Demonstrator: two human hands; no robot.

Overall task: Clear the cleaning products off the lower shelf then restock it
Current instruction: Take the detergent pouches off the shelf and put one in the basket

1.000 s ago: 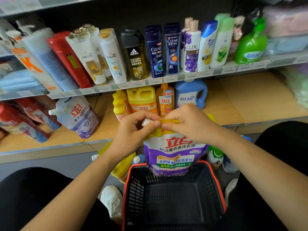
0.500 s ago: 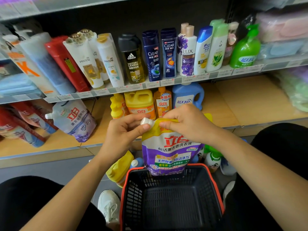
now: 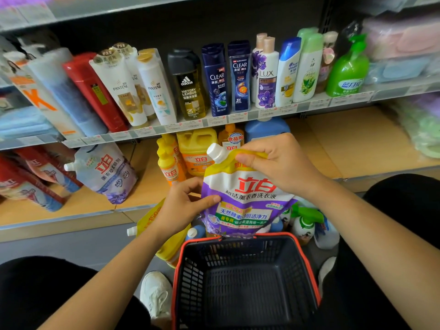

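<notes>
A purple and yellow detergent pouch (image 3: 245,198) with a white cap hangs above the black basket (image 3: 245,282). My right hand (image 3: 278,163) pinches its yellow top edge beside the cap. My left hand (image 3: 183,206) grips the pouch's left side, thumb on the front. On the lower shelf (image 3: 333,148) behind stand yellow bottles (image 3: 169,163), a yellow jug (image 3: 197,151), an orange bottle (image 3: 231,136) and a blue jug (image 3: 264,127). A white and purple pouch (image 3: 104,170) leans at the shelf's left.
Red pouches (image 3: 31,177) lie at the far left of the lower shelf. Several bottles and a yellow pouch (image 3: 162,236) sit on the floor between basket and shelf. Shampoo bottles (image 3: 214,77) fill the upper shelf. My knees flank the basket.
My left hand let go of the cap and slid down to the pouch's left side. The pouch rose slightly, its cap now uncovered. The right hand kept its hold.
</notes>
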